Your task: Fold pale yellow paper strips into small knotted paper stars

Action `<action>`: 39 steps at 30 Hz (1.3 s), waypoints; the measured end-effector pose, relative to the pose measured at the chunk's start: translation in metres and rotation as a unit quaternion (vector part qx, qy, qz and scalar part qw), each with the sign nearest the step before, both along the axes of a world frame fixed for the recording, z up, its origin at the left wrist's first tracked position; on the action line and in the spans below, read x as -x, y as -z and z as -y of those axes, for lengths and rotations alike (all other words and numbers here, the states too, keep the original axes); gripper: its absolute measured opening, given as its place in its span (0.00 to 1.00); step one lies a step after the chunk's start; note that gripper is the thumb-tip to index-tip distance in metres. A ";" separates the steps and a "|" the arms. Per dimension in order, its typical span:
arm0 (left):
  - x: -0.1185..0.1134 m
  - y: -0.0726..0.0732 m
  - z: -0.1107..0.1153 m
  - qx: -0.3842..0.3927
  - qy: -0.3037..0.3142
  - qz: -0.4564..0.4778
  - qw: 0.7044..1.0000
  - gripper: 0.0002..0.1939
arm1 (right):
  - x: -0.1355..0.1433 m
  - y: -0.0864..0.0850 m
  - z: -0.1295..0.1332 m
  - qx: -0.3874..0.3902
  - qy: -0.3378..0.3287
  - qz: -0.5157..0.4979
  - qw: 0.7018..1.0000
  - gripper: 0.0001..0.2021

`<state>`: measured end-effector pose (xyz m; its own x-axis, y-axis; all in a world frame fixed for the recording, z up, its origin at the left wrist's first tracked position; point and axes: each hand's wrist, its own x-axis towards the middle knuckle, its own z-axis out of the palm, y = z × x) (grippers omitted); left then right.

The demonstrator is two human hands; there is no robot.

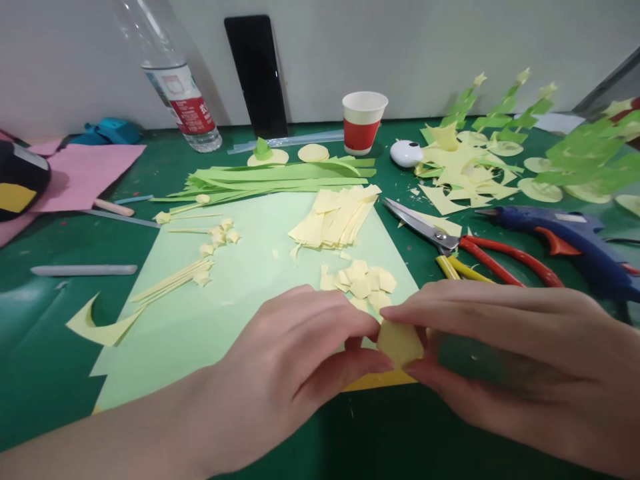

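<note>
Between my two hands is a small yellow paper pentagon (400, 343), held over the near right part of a light green paper sheet (250, 267). My left hand (310, 353) pinches its left edge with thumb and forefinger. From the other side my right hand (515, 360) grips it, thumb below and fingers on top. Just beyond the fingertips lies a small pile of flat yellow paper pentagons (361, 280). Farther back on the sheet is a stack of yellow paper strips (335, 217). Small paper stars (220, 235) and thin rolled yellow sticks (167, 281) lie on the left.
Scissors (440, 237) and a blue glue gun (560, 233) lie to the right, near paper scraps (465, 170) and green paper plants (580, 157). Green strips (275, 180), a paper cup (363, 123), a bottle (180, 100) and a phone (257, 77) are at the back.
</note>
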<state>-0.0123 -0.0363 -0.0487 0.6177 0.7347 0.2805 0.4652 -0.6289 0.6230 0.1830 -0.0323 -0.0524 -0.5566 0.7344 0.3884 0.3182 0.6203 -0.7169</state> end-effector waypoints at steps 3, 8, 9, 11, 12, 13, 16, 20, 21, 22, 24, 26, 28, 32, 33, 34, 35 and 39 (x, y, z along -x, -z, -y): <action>0.000 -0.002 -0.002 -0.050 0.003 -0.031 0.998 0.14 | -0.001 0.003 0.000 -0.004 -0.003 0.015 1.000 0.05; 0.004 -0.001 -0.002 -0.075 0.016 -0.068 0.995 0.13 | -0.001 0.002 -0.001 -0.020 -0.004 0.040 0.999 0.05; 0.004 0.001 -0.002 -0.073 0.021 -0.070 0.995 0.12 | -0.001 0.000 -0.001 -0.020 -0.008 0.050 0.999 0.06; 0.006 0.004 -0.002 -0.079 0.026 -0.074 0.994 0.11 | 0.000 -0.003 -0.002 -0.025 -0.026 0.075 0.996 0.08; 0.006 0.005 -0.002 -0.087 0.027 -0.076 0.993 0.11 | 0.000 -0.005 -0.002 -0.030 -0.035 0.089 0.995 0.08; 0.006 0.007 -0.003 -0.095 0.026 -0.080 0.992 0.11 | -0.001 -0.005 -0.002 -0.035 -0.039 0.097 0.994 0.09; 0.005 0.009 -0.004 -0.100 0.027 -0.095 0.990 0.12 | -0.002 -0.003 -0.002 -0.039 -0.031 0.080 0.995 0.09; 0.003 0.008 -0.004 -0.087 0.037 -0.093 0.991 0.13 | -0.002 0.002 -0.001 -0.043 -0.036 0.071 0.996 0.08; 0.003 0.008 -0.003 -0.083 0.040 -0.088 0.992 0.13 | -0.001 0.002 -0.001 -0.052 -0.036 0.084 0.994 0.08; 0.003 0.008 -0.003 -0.078 0.042 -0.086 0.992 0.13 | -0.001 0.002 -0.001 -0.060 -0.039 0.097 0.993 0.09; 0.004 0.008 -0.003 -0.070 0.042 -0.082 0.993 0.14 | 0.001 0.000 -0.002 -0.072 -0.048 0.123 0.989 0.10; 0.004 0.008 -0.003 -0.061 0.041 -0.076 0.994 0.15 | 0.001 -0.002 -0.002 -0.082 -0.054 0.134 0.986 0.11; 0.004 0.009 -0.004 -0.051 0.039 -0.068 0.996 0.15 | 0.001 -0.003 -0.002 -0.093 -0.051 0.133 0.985 0.12; 0.005 0.009 -0.004 -0.036 0.043 -0.064 0.996 0.16 | 0.000 -0.003 -0.002 -0.095 -0.049 0.133 0.985 0.12; 0.005 0.009 -0.004 -0.036 0.045 -0.061 0.996 0.16 | 0.000 -0.003 -0.002 -0.092 -0.049 0.135 0.985 0.12; 0.005 0.009 -0.004 -0.038 0.046 -0.057 0.997 0.16 | 0.000 -0.002 -0.002 -0.092 -0.051 0.135 0.985 0.12; 0.006 0.009 -0.004 -0.039 0.047 -0.053 0.997 0.16 | 0.001 -0.002 -0.002 -0.091 -0.051 0.134 0.985 0.12; 0.005 0.010 -0.004 -0.035 0.050 -0.053 0.997 0.17 | 0.001 -0.001 -0.003 -0.087 -0.053 0.133 0.986 0.12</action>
<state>-0.0177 -0.0322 -0.0585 0.7152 0.6498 0.2573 0.4599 -0.7147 0.5269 0.1816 -0.0293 -0.0514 -0.7263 0.6017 0.3323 0.4075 0.7663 -0.4968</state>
